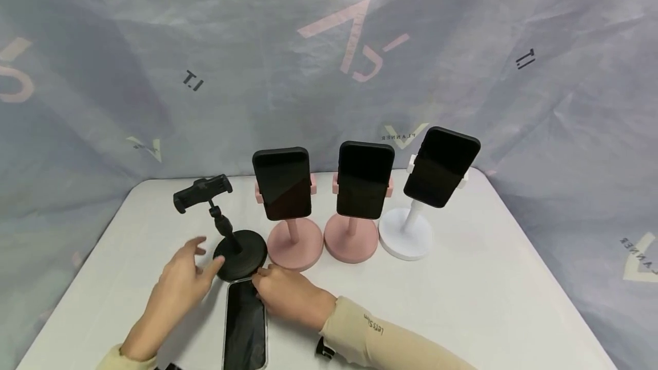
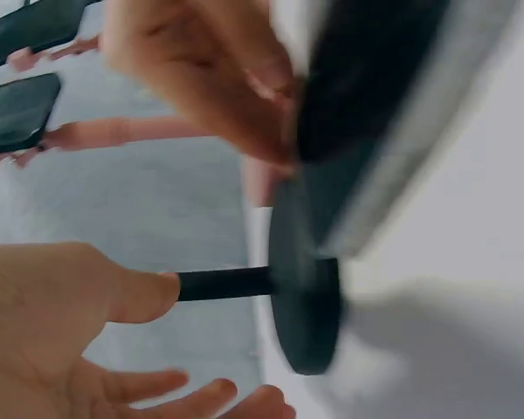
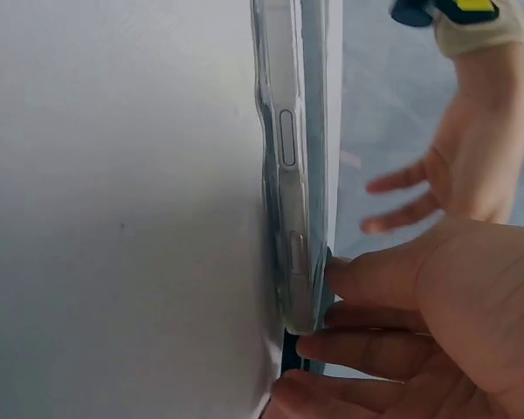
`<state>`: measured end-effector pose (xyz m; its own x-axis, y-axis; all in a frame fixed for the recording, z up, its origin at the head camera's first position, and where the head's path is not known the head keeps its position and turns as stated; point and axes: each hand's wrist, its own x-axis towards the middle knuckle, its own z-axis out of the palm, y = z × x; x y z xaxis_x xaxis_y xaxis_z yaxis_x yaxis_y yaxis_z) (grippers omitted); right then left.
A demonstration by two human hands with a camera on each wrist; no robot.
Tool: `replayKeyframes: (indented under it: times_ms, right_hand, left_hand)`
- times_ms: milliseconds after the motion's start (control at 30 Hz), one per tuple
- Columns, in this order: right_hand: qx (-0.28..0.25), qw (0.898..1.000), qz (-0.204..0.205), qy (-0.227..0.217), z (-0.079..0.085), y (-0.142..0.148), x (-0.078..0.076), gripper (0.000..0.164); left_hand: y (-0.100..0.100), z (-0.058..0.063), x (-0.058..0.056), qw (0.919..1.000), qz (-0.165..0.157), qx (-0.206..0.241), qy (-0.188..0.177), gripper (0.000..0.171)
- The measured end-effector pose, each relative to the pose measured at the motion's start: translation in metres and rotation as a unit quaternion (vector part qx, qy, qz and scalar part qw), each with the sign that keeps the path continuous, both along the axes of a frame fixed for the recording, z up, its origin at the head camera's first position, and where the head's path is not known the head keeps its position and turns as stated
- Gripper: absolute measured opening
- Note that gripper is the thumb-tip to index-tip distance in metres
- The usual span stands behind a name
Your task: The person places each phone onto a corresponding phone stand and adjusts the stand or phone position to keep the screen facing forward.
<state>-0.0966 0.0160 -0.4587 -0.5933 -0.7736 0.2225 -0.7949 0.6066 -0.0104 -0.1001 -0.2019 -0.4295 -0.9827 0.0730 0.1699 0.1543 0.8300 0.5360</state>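
Note:
My right hand [image 1: 288,296] pinches the top right corner of a smartphone [image 1: 245,324] in a clear case. The phone lies dark screen up in front of a black phone stand [image 1: 240,253]. In the right wrist view, the phone's side [image 3: 288,175] shows its buttons, and the thumb and fingers meet at its end. My left hand [image 1: 177,287] holds nothing. Its fingers are spread left of the black stand's round base, and its thumb overlaps the base's edge in the head view. The stand's clamp [image 1: 203,192] has no phone in it.
Two pink stands hold dark phones, one left [image 1: 283,181] and one right [image 1: 365,179]. A white stand [image 1: 406,233] beside them holds a tilted phone [image 1: 442,167]. All stand in a row on the white table [image 1: 493,290], before a grey printed cloth [image 1: 257,73].

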Motion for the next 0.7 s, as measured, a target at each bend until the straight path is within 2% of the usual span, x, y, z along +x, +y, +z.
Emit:
replayKeyframes:
  times_ms: [167,367,467,567,633,700]
  right_hand:
    - [-0.016,0.999,-0.019,-0.035,-0.003,0.001,0.0,0.006]
    - [-0.027,0.997,-0.044,-0.053,-0.005,0.0,-0.005,0.015]
    - [-0.014,0.997,-0.046,-0.057,-0.005,-0.001,-0.006,0.019]
    - [-0.002,0.997,-0.047,-0.062,-0.004,-0.003,-0.007,0.023]
    - [0.002,0.996,-0.051,-0.074,-0.004,-0.005,-0.007,0.025]
    - [-0.001,0.994,-0.057,-0.096,-0.004,-0.007,-0.008,0.026]
  left_hand:
    - [0.003,-0.024,0.023,0.9959,-0.041,-0.08,0.004,0.039]
    - [0.013,-0.032,0.05,0.9831,-0.111,-0.144,-0.018,0.033]
    - [0.017,-0.035,0.058,0.9763,-0.166,-0.138,-0.016,0.028]
    - [0.02,-0.04,0.06,0.964,-0.236,-0.119,0.026,0.026]
    - [0.019,-0.041,0.059,0.9555,-0.274,-0.102,0.043,0.032]
    - [0.017,-0.042,0.058,0.9491,-0.298,-0.094,0.041,0.038]
